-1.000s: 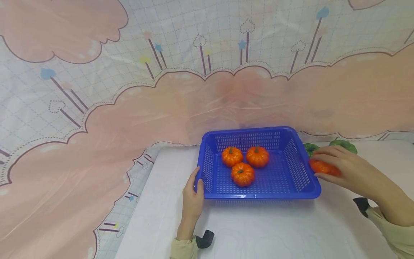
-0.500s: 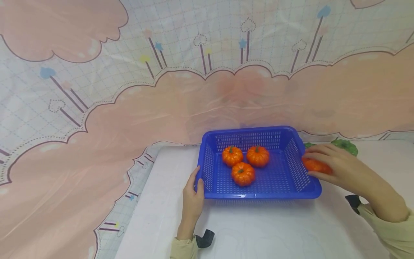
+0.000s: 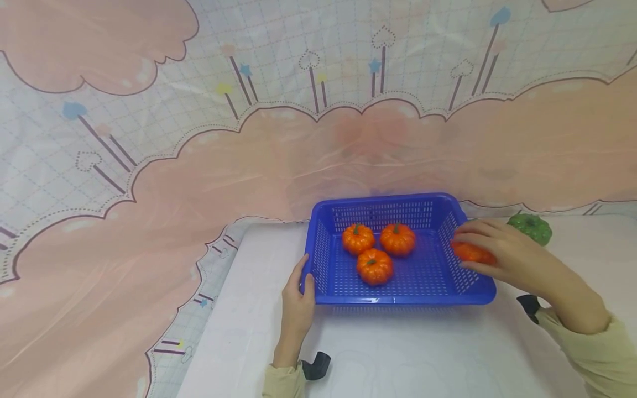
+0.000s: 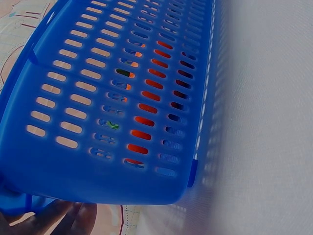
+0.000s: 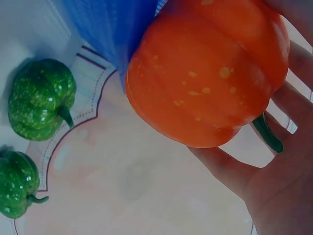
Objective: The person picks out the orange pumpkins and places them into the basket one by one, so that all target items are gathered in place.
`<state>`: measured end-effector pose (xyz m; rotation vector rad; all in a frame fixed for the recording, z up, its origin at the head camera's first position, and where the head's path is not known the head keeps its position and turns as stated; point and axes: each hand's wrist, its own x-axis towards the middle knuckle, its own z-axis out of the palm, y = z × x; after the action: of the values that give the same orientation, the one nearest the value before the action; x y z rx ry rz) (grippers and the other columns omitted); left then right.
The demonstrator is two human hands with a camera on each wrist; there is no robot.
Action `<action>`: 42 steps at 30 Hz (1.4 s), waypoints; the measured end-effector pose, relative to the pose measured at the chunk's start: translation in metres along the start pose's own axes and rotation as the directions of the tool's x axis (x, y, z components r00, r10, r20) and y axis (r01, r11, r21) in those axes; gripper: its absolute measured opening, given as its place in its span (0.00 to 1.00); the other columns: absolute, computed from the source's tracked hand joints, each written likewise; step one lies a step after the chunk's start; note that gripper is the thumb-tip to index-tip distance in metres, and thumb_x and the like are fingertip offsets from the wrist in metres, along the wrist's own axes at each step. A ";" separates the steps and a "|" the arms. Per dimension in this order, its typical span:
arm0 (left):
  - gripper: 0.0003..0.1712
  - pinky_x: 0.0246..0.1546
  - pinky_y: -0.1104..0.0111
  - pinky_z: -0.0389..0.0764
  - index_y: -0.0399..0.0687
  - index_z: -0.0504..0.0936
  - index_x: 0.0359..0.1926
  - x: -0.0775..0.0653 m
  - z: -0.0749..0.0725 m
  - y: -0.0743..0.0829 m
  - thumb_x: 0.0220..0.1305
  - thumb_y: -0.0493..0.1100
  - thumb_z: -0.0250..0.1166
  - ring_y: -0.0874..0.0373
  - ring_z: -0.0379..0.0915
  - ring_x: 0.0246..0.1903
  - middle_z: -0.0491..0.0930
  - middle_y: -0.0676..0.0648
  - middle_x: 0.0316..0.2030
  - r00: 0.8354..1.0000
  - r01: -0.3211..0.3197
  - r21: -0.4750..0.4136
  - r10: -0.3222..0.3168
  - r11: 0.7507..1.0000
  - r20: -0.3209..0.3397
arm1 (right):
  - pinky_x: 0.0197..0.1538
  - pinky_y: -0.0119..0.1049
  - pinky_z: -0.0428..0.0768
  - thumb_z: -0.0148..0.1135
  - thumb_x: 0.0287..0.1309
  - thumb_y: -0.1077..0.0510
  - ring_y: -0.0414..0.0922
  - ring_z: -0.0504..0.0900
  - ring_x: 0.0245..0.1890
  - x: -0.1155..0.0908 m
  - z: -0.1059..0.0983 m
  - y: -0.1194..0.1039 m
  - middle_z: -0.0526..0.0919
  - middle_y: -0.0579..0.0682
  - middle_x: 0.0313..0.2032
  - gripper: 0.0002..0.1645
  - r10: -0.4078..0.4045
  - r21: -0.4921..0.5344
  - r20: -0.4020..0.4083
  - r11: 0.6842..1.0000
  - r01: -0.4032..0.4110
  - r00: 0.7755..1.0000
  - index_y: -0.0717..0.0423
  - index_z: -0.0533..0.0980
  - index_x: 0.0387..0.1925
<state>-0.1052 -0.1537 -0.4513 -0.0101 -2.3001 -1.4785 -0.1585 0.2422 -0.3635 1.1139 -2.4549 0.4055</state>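
Over the right rim of a blue plastic basket (image 3: 393, 300), my right hand (image 3: 522, 260) holds an orange toy pumpkin (image 3: 471, 253). In the right wrist view the fingers wrap round this pumpkin (image 5: 205, 73), its green stem towards the palm. Inside the basket sit three more orange pumpkins, one at back left (image 3: 358, 240), one at back right (image 3: 397, 241) and one in front (image 3: 375, 268). My left hand (image 3: 296, 309) grips the basket's left side near the front corner. The left wrist view has its fingers (image 4: 80, 218) at the rim, partly hidden by the slotted wall (image 4: 98, 171).
Right of the basket, a green pumpkin (image 3: 530, 228) rests on the white table (image 3: 398, 354). Another green pumpkin (image 5: 18, 183) shows in the right wrist view; my right hand mostly hides it from the head view. A patterned cloth (image 3: 239, 177) hangs behind.
My right hand has carried the orange pumpkin leftward, from beside the basket's right rim to over it. The left hand and the basket stay in place.
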 end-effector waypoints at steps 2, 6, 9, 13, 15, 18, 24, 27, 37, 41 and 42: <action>0.24 0.70 0.52 0.65 0.43 0.69 0.69 0.000 0.000 0.000 0.74 0.35 0.51 0.45 0.62 0.70 0.69 0.40 0.69 1.000 -0.002 -0.004 0.002 1.000 0.001 | 0.52 0.62 0.78 0.81 0.37 0.57 0.57 0.77 0.54 0.003 0.001 -0.001 0.83 0.52 0.50 0.29 -0.005 -0.008 0.010 1.000 0.005 1.000 0.51 0.83 0.47; 0.24 0.71 0.52 0.64 0.43 0.69 0.69 0.000 0.000 -0.001 0.74 0.35 0.51 0.45 0.62 0.71 0.69 0.40 0.69 1.000 -0.001 -0.014 0.001 1.000 0.003 | 0.52 0.62 0.79 0.81 0.38 0.57 0.57 0.78 0.53 0.009 0.001 -0.004 0.83 0.53 0.50 0.29 -0.004 -0.011 0.038 1.000 0.004 0.999 0.52 0.83 0.47; 0.24 0.71 0.53 0.64 0.44 0.69 0.69 0.000 0.000 -0.002 0.74 0.35 0.51 0.45 0.61 0.71 0.69 0.40 0.69 1.000 0.002 -0.016 -0.002 1.000 0.004 | 0.51 0.62 0.80 0.81 0.39 0.57 0.57 0.79 0.52 0.013 0.002 -0.005 0.83 0.53 0.50 0.28 -0.015 -0.004 0.039 1.000 0.015 0.999 0.52 0.83 0.47; 0.24 0.71 0.53 0.64 0.44 0.69 0.69 0.000 0.000 -0.001 0.75 0.35 0.51 0.46 0.61 0.71 0.69 0.41 0.69 1.000 0.008 -0.018 -0.008 1.000 0.006 | 0.51 0.61 0.81 0.80 0.41 0.54 0.57 0.79 0.52 0.018 0.005 -0.006 0.83 0.52 0.50 0.27 -0.031 0.005 0.029 1.000 0.030 0.999 0.52 0.83 0.47; 0.24 0.71 0.53 0.64 0.44 0.69 0.69 0.000 0.000 -0.001 0.75 0.35 0.51 0.46 0.61 0.71 0.69 0.41 0.69 1.000 0.008 -0.017 -0.008 1.000 0.008 | 0.53 0.61 0.80 0.80 0.42 0.52 0.57 0.79 0.53 0.021 0.007 -0.007 0.83 0.52 0.50 0.26 -0.039 0.011 0.027 0.999 0.039 0.999 0.52 0.83 0.47; 0.24 0.71 0.53 0.64 0.44 0.69 0.70 0.000 0.000 -0.002 0.75 0.35 0.51 0.46 0.61 0.71 0.69 0.41 0.69 1.000 0.003 -0.015 -0.003 1.000 0.009 | 0.54 0.61 0.79 0.79 0.44 0.51 0.57 0.78 0.54 0.026 0.009 -0.008 0.83 0.52 0.50 0.26 -0.041 0.019 0.033 0.999 0.041 0.999 0.52 0.83 0.48; 0.25 0.71 0.53 0.64 0.43 0.69 0.70 0.000 -0.001 -0.001 0.74 0.35 0.51 0.45 0.62 0.71 0.69 0.41 0.69 1.000 0.000 -0.008 0.001 1.000 0.009 | 0.54 0.60 0.80 0.79 0.44 0.53 0.56 0.78 0.53 0.035 0.010 -0.012 0.83 0.51 0.50 0.25 -0.038 0.030 0.045 0.999 0.037 0.998 0.52 0.83 0.47; 0.25 0.71 0.53 0.64 0.43 0.69 0.70 0.000 -0.001 -0.001 0.74 0.35 0.51 0.45 0.62 0.71 0.69 0.40 0.69 1.000 -0.001 -0.004 0.001 1.000 0.007 | 0.53 0.58 0.80 0.78 0.46 0.52 0.55 0.78 0.53 0.041 0.011 -0.014 0.83 0.51 0.50 0.24 -0.037 0.035 0.060 0.999 0.035 0.998 0.52 0.83 0.47; 0.25 0.71 0.53 0.63 0.46 0.69 0.70 0.000 0.000 -0.002 0.75 0.36 0.51 0.46 0.61 0.71 0.68 0.41 0.69 1.000 0.011 -0.010 -0.011 1.000 0.006 | 0.53 0.55 0.83 0.77 0.49 0.50 0.54 0.79 0.53 0.057 0.021 -0.015 0.83 0.53 0.50 0.24 -0.042 0.073 0.092 0.997 0.036 0.995 0.55 0.83 0.48; 0.25 0.71 0.53 0.63 0.46 0.69 0.70 0.000 0.000 -0.003 0.75 0.36 0.51 0.47 0.61 0.71 0.68 0.42 0.69 1.000 0.013 -0.012 -0.013 1.000 0.006 | 0.55 0.55 0.81 0.77 0.49 0.50 0.54 0.78 0.53 0.061 0.025 -0.016 0.83 0.53 0.49 0.25 -0.043 0.091 0.104 0.995 0.033 0.994 0.57 0.83 0.47; 0.25 0.71 0.53 0.63 0.46 0.69 0.70 0.000 0.000 -0.003 0.75 0.36 0.51 0.47 0.61 0.71 0.68 0.42 0.69 1.000 0.012 -0.013 -0.012 1.000 0.006 | 0.55 0.55 0.81 0.77 0.49 0.51 0.54 0.78 0.53 0.062 0.026 -0.015 0.83 0.53 0.49 0.24 -0.044 0.097 0.104 0.995 0.034 0.994 0.57 0.83 0.47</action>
<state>-0.1055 -0.1551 -0.4539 -0.0038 -2.2987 -1.5016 -0.1903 0.1812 -0.3548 1.2499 -2.5242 0.4672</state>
